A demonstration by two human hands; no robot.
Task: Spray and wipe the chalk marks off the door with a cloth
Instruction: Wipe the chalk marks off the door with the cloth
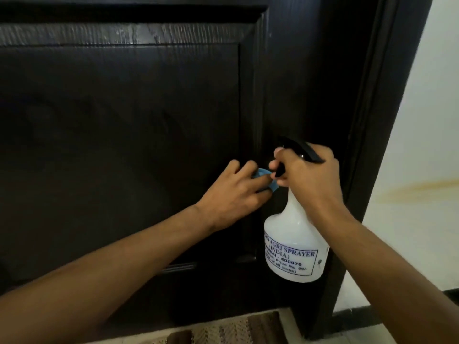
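Observation:
A dark brown panelled door fills most of the view. My left hand presses a small blue cloth against the door beside the panel's right moulding; most of the cloth is hidden under my fingers. My right hand grips the black trigger head of a white spray bottle with blue lettering, held upright just right of the cloth, nozzle towards the door. Faint whitish smears show on the upper panel rail. No clear chalk marks show near the cloth.
The dark door frame runs down the right side, with a cream wall beyond it that bears a yellowish stain. A patterned doormat lies on the floor at the door's foot.

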